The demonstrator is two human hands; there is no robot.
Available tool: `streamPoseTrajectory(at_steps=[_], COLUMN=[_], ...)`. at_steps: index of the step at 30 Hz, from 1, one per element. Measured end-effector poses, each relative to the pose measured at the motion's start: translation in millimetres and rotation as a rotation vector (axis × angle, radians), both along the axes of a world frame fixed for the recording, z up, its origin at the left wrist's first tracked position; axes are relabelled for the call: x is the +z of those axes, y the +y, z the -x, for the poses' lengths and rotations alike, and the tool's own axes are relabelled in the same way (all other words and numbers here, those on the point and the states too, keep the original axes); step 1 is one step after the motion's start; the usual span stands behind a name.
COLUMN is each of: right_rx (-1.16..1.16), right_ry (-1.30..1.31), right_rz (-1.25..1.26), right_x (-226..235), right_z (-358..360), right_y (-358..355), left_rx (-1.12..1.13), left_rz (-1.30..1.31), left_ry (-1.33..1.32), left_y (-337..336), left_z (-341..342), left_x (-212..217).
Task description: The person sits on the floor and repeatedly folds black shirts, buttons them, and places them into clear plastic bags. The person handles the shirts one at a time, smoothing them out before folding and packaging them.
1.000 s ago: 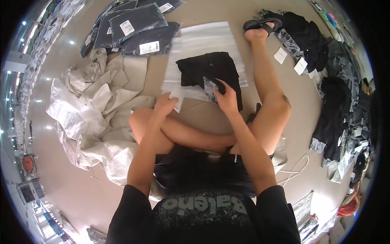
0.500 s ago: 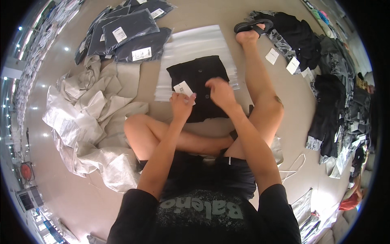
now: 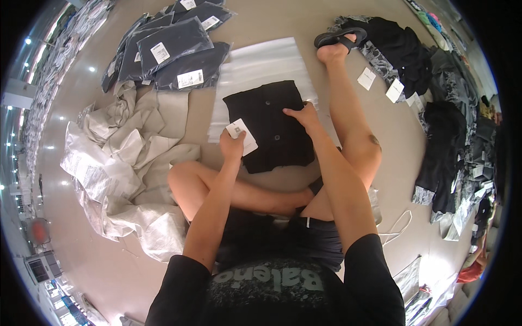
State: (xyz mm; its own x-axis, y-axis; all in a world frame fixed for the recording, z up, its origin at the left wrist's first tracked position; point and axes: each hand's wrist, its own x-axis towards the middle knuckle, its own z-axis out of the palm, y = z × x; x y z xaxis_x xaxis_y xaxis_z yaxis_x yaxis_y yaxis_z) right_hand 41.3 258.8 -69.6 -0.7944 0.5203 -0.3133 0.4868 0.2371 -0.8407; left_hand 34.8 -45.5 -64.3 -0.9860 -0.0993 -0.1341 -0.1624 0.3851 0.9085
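A folded black garment (image 3: 272, 149) with dark buttons lies before my crossed legs, its far part over a stack of clear plastic bags (image 3: 261, 61). My left hand (image 3: 232, 146) is closed at the garment's left edge, its thumb pressing a white hang tag (image 3: 249, 145) against the cloth. At the upper right edge, my right hand (image 3: 307, 117) pinches the garment, thumb on top and the other fingers mostly hidden beneath it.
Bagged dark garments (image 3: 176, 43) with white labels are piled at the far left. Crumpled pale sheeting (image 3: 130, 163) spreads at my left. Black and grey patterned clothes (image 3: 443, 146) with tags are heaped on the right, beyond my outstretched, sandalled foot (image 3: 337, 50).
My right hand has come down from above the garment onto its right edge and grips it. The left hand has shifted slightly left with the tag under its thumb.
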Motion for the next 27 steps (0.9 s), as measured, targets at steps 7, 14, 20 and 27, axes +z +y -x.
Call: streamPoseTrajectory(at_steps=[7,14,20,27], right_rx=[-0.053,0.03,0.181,0.131], right_ry=[-0.054,-0.014,0.031,0.048], right_rz=[0.001,0.366,0.628,0.482], right_x=[-1,46,54,14], right_z=[-4,-7,-13,-13], right_y=[-13,-18,-15,-22], left_rx=[-0.034,-0.226,0.096,-0.115], left_rz=[0.118,0.234,0.211,-0.012], left_ry=[-0.077,0.032,-0.143,-0.108], left_y=[-32,5,2,18], left_z=[17,11,3,3], left_x=[27,-6,-4,21])
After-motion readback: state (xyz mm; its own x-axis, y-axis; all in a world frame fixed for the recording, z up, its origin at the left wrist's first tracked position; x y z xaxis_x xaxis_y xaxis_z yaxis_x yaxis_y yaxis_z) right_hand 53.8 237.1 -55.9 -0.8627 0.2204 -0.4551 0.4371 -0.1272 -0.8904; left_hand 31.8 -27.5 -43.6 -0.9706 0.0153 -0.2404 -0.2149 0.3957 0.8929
